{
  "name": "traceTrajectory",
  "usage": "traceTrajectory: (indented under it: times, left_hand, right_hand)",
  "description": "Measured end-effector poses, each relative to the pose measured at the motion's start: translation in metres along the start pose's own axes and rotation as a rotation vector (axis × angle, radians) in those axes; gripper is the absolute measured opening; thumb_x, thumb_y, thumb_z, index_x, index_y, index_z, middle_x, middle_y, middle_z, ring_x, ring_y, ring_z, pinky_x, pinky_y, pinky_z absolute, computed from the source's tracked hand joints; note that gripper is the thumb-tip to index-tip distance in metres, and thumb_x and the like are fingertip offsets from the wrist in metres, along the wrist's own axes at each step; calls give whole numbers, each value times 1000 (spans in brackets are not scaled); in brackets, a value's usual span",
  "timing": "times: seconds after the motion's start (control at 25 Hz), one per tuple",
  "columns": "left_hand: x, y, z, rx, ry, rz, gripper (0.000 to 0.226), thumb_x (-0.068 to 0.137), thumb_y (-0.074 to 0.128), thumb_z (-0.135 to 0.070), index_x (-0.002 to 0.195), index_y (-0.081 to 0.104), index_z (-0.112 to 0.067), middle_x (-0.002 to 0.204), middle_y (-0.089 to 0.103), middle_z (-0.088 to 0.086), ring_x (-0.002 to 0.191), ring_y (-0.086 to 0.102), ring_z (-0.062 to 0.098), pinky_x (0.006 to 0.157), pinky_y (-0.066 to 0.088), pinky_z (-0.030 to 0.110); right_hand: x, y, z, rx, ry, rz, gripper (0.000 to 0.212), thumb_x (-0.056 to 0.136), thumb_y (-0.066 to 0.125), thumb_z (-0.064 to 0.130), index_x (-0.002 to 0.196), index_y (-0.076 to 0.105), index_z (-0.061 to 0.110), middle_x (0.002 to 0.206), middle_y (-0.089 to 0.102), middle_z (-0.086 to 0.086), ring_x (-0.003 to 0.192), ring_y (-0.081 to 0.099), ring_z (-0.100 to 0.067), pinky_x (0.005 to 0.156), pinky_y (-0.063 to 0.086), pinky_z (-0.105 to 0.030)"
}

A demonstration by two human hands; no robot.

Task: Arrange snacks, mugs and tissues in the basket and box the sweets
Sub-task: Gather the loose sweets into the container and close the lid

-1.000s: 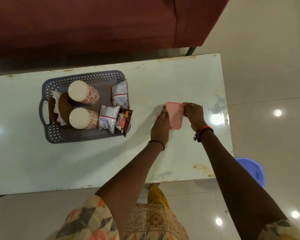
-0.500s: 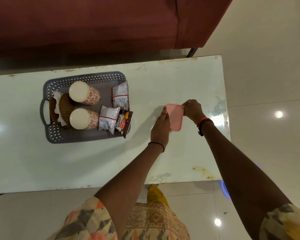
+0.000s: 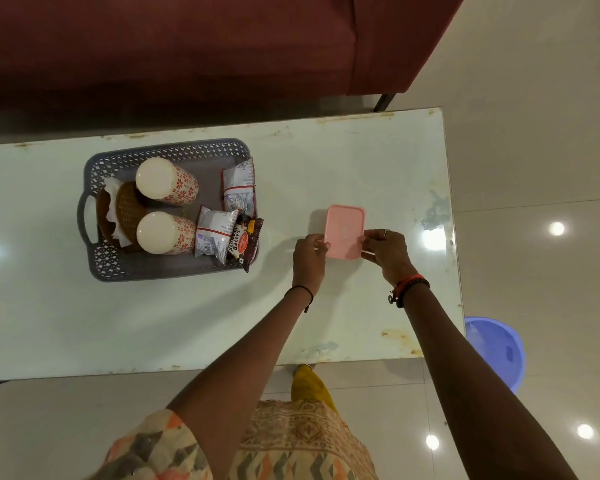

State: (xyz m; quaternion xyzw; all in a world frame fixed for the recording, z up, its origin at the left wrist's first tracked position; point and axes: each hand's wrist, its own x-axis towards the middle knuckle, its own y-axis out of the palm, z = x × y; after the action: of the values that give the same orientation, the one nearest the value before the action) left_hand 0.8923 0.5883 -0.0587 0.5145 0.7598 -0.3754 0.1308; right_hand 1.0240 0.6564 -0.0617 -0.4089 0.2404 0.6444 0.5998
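Observation:
A small pink box (image 3: 345, 230) with its lid on lies on the white table (image 3: 361, 161), right of centre. My left hand (image 3: 309, 261) grips its near left edge and my right hand (image 3: 385, 249) grips its near right edge. At the left stands a grey perforated basket (image 3: 167, 152). It holds two upturned mugs with red flowers (image 3: 165, 181) (image 3: 165, 232), white tissues in a brown holder (image 3: 118, 213), two silver snack packets (image 3: 239, 188) (image 3: 213, 233) and a dark salted-peanuts packet (image 3: 245, 242). The box's contents are hidden.
A dark red sofa (image 3: 187, 46) runs along the far side of the table. A blue plastic stool (image 3: 496, 351) stands on the tiled floor by the table's near right corner. My patterned clothing fills the bottom of the view.
The pink box sat tilted between my hands; now it lies flat with its lid facing up. Both hands have slid to its near edges.

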Motion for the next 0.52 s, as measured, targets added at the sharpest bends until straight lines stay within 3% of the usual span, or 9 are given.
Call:
traceTrajectory:
  times: [0.12,0.52]
  left_hand:
    - [7,0,3,-107,-113,-13,22,86,60,-6,105,65,3,109,67,22,102,62,35,93,49,41]
    - [18,-4,8,-254,-267,23,27,78,69,-3,104,66,6,107,68,25,98,66,33,97,50,43]
  right_hand:
    - [2,2,-2,6,-25,-15,23,86,59,-9,108,59,-15,100,62,-24,93,61,-30,94,53,-46]
    - [4,10,-5,-129,-62,-114,17,87,61,-3,102,64,-10,105,67,-29,85,61,-28,92,55,-47]
